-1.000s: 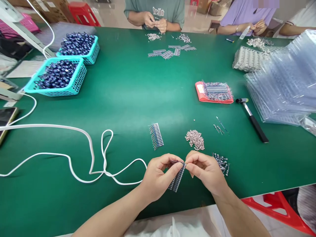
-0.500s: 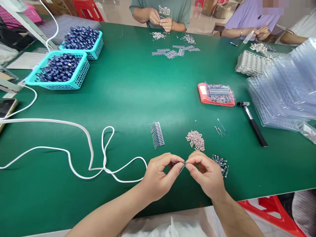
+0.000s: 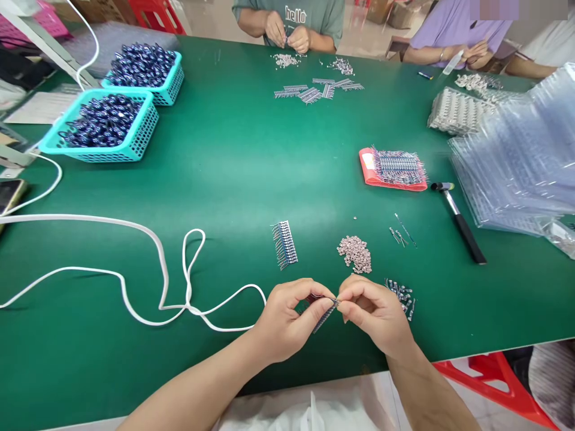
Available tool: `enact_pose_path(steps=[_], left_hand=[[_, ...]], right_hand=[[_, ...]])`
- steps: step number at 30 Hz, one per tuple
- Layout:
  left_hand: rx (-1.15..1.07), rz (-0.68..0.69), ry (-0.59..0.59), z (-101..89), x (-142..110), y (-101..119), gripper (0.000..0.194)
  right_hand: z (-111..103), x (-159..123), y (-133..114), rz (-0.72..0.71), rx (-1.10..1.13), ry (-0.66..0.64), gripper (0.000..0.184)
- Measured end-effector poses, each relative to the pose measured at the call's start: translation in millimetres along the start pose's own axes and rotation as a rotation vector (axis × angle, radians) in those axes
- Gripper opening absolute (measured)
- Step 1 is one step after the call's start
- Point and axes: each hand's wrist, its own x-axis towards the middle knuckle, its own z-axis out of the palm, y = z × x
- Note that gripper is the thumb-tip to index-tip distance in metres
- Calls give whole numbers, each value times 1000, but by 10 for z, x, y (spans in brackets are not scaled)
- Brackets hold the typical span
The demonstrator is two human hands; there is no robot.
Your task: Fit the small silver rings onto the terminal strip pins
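Observation:
My left hand [image 3: 287,317] is closed on a strip of small blue components [image 3: 324,315], held just above the green table [image 3: 233,173] near its front edge. My right hand [image 3: 375,311] pinches at the top end of the same strip, fingertips touching the left hand's thumb. What the right fingertips hold is too small to make out. A pile of small pale round parts [image 3: 356,252] lies just beyond my hands. A finished row of blue components [image 3: 284,243] lies to the left of that pile, and loose blue components [image 3: 402,294] lie by my right hand.
A white cable [image 3: 135,263] loops across the left. Two teal baskets [image 3: 139,140] of blue parts stand far left. A red tray [image 3: 392,169], a hammer [image 3: 460,221] and stacked clear trays [image 3: 516,161] are to the right. Other people work at the far edge.
The strip has been drawn up into my left hand, so less of it hangs below the fingers. Both hands stay together in the same spot.

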Motion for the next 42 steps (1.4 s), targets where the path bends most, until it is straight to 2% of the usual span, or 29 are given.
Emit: enact_pose_path(steps=[4, 10, 21, 42], left_hand=[[-28, -29, -34, -20, 11, 11, 17], [-71, -47, -66, -13, 2, 6, 18], [-75, -27, -48, 6, -1, 19, 18], [-29, -15, -60, 6, -10, 17, 18]], right_hand=[[-2, 19, -15, 98, 161, -18, 12], [3, 28, 5, 95, 277, -22, 12], [8, 45, 14, 39, 326, 1, 11], [-7, 53, 46, 82, 352, -24, 12]])
